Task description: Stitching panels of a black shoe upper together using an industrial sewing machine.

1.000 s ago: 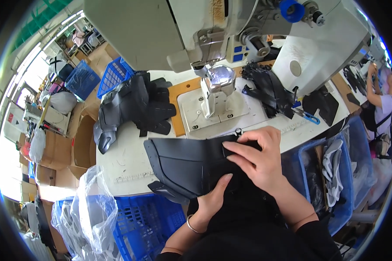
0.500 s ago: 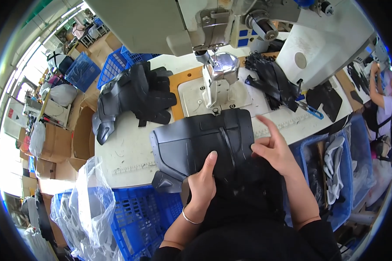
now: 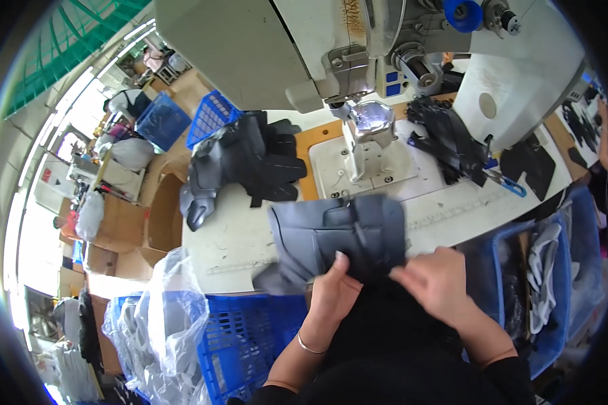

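Observation:
My left hand [image 3: 331, 297] holds a black leather-like panel [image 3: 331, 239] by its lower edge, thumb on top and fingers underneath. The panel has stitched seams, a narrow strap-like strip and a pointed tab at its lower left; motion blurs it. My right hand [image 3: 436, 283] is closed, fingers curled, its thumb tip close to the panel's lower right corner. What it pinches, if anything, I cannot make out. Just beyond the panel stands the post of a sewing machine [image 3: 365, 148]. A pile of similar black pieces [image 3: 243, 158] lies left of that post.
Black strips [image 3: 449, 138] and blue-handled snips [image 3: 513, 185] lie on the white table [image 3: 230, 253] at right. Below its front edge are a blue crate [image 3: 243, 351] and clear plastic bags [image 3: 165, 324] at left, and a blue bin [image 3: 554, 337] holding grey pieces at right.
The panel has come nearer my body and tilted. My right hand's extended forefinger has curled in, and that hand has moved lower. The whole view has shifted, moving the machine rightward in the picture.

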The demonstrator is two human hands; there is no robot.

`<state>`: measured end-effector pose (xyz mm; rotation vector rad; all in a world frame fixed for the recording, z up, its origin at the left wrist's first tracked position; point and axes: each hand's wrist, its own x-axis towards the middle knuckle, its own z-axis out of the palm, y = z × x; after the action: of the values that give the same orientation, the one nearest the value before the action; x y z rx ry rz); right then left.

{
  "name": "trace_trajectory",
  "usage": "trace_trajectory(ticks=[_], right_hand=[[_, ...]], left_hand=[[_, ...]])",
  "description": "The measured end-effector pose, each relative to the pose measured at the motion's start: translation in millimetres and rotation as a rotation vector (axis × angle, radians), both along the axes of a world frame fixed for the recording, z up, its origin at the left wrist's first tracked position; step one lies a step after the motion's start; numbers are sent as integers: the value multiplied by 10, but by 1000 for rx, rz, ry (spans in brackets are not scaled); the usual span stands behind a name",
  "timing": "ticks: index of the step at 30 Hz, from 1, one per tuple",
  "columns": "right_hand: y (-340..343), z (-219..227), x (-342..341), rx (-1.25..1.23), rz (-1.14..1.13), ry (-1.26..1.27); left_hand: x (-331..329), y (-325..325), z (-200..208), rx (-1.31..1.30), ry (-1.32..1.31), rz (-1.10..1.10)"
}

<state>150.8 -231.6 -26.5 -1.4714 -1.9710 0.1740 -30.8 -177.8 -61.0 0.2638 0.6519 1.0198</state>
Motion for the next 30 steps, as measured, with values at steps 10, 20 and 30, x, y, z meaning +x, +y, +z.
trace_trajectory(ticks=[10, 20, 30], right_hand=[[-109, -15, -474, 425, 377, -95], [-196, 100, -246, 375, 354, 21], [-15, 372, 244, -220, 43, 857]], left_hand=[[-44, 514, -11, 697, -868, -74], [43, 501, 62, 837, -823, -95], [3, -300, 496, 357, 236, 254]])
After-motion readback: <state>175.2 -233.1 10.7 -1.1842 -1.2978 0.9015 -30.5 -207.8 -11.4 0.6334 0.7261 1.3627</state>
